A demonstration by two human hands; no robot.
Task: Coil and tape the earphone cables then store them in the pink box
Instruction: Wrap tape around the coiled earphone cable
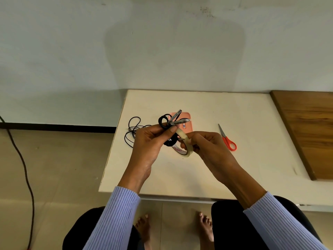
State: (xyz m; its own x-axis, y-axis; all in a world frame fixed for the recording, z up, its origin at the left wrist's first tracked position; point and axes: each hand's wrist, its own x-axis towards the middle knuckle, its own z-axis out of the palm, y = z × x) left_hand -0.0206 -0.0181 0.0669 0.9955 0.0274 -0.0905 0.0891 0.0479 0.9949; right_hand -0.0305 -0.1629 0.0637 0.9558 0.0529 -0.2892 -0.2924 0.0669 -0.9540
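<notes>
Above the middle of the white tabletop (pixel 243 123) the left hand (pixel 149 141) holds a coiled black earphone cable (pixel 163 120), its fingers curled round the bundle and the thumb pressed against it, with two strips of clear tape (pixel 177 119) sticking up from the coil toward one o'clock. The right hand (pixel 207 148) grips a roll of tape (pixel 183 143), fingers wrapped through and around the ring, just beside the coil at its four o'clock; the cable's metal jack plug (pixel 181 138) pokes out level across the roll, pointing toward three o'clock. So the coil lies at ten o'clock from the right-hand fingers, touching or nearly touching the roll, and the left hand is the one that has it. The pink box (pixel 187 123) lies flat on the tabletop directly behind the hands at twelve o'clock, partly hidden by them. A second earphone cable (pixel 132 131), still loose and uncoiled, sprawls at nine o'clock of the left hand. Orange-handled scissors (pixel 228 138) lie at three o'clock, well apart from the right hand, blades pointing to eleven o'clock. The taping of this coil looks unfinished, judging by the free tape ends.
</notes>
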